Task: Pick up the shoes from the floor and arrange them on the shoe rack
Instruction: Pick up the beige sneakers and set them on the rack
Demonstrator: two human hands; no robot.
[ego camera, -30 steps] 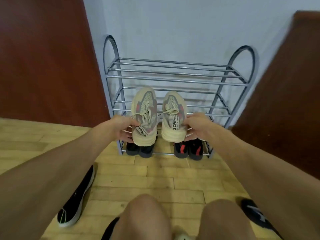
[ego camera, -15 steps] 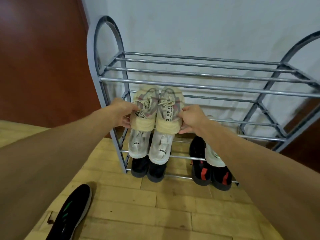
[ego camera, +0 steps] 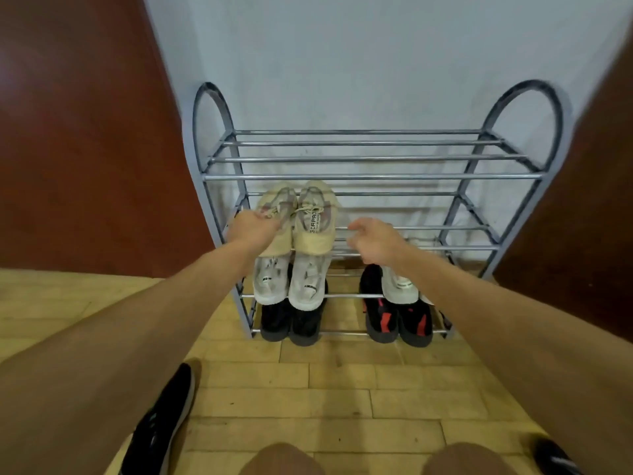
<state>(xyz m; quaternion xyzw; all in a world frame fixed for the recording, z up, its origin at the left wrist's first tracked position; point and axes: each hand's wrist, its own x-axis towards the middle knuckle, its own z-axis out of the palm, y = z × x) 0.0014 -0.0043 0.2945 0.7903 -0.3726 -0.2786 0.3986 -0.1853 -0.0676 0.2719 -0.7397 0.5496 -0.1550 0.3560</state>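
A grey metal shoe rack [ego camera: 373,176] stands against the white wall. A beige pair sits on its second shelf from the top, at the left. My left hand [ego camera: 252,232] grips the heel side of the left beige shoe [ego camera: 278,214]. The right beige shoe [ego camera: 314,217] rests beside it. To its right, my right hand [ego camera: 374,242] is off that shoe, fingers loosely curled around nothing. A black shoe [ego camera: 159,423] lies on the wooden floor at the lower left. Another black shoe [ego camera: 556,457] shows at the bottom right corner.
A white pair [ego camera: 291,286] sits under the beige pair, and a black pair [ego camera: 291,322] under that. At the right are black-and-red shoes [ego camera: 394,320] and a white shoe [ego camera: 399,286]. The top shelf holds nothing. Red-brown panels flank the rack. My knees are at the bottom edge.
The beige pair has come to rest on the shelf. My right hand has let go of the right beige shoe and drawn away to the right. The camera has pulled back.
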